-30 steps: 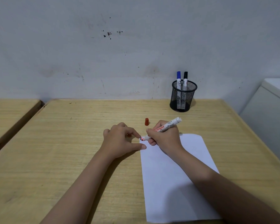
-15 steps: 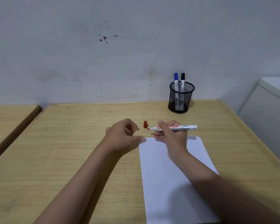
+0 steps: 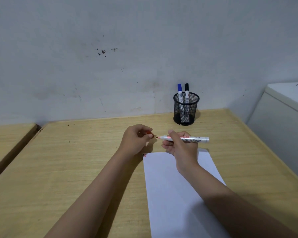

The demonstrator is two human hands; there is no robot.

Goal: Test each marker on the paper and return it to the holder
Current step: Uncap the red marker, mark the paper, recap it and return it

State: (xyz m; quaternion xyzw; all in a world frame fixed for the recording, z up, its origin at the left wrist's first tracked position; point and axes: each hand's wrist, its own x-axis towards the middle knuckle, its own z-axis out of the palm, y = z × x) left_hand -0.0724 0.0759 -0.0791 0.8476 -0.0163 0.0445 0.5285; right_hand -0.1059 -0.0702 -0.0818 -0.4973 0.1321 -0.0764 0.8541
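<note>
Your right hand (image 3: 181,146) pinches the red marker (image 3: 184,139) level, just beyond the paper (image 3: 179,194), nib bare. Your left hand (image 3: 136,140) pinches the red cap (image 3: 150,133) just off that nib. Small marks sit at the paper's far-left corner, so capping looks next. The blue marker (image 3: 179,91) and black marker (image 3: 186,91) stand in the holder (image 3: 186,109) beyond the paper — path clear.

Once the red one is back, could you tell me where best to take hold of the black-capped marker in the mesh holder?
Pinch the black-capped marker by the capped end standing above the mesh holder's rim, coming straight down from above. It stands nearly upright, and the mesh walls enclose its barrel. The blue-capped marker stands close on its left, so place fingers front and back rather than sideways.
</note>
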